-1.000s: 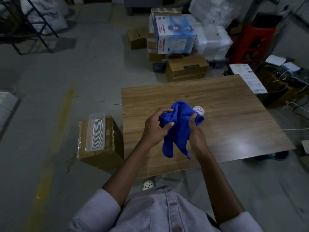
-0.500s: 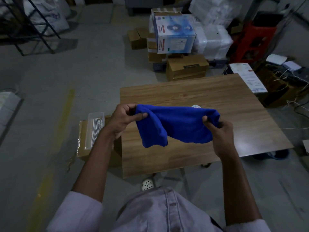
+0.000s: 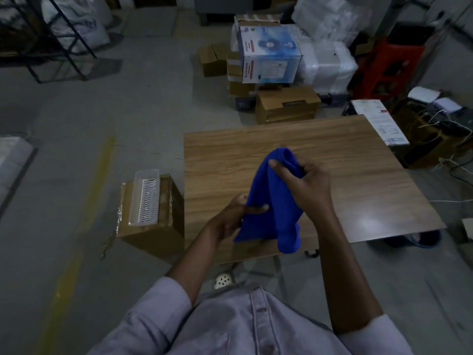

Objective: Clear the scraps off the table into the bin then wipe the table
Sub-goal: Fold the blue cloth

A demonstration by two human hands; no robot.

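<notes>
Hands closing together since the sideways stretch: blue cloth (image 3: pixel 271 201) is now hanging, long axis running far-to-near, above the near edge of the table (image 3: pixel 358 175). Your right hand (image 3: pixel 309 185) is pinching the top fold; your left hand (image 3: pixel 230 219) is gripping lower, nearer you.

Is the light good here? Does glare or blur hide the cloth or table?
Head view: dim overall; a pale glare patch on the table near its right front corner; blue cloth, left hand and right hand fairly sharp; neither is hidden.
</notes>
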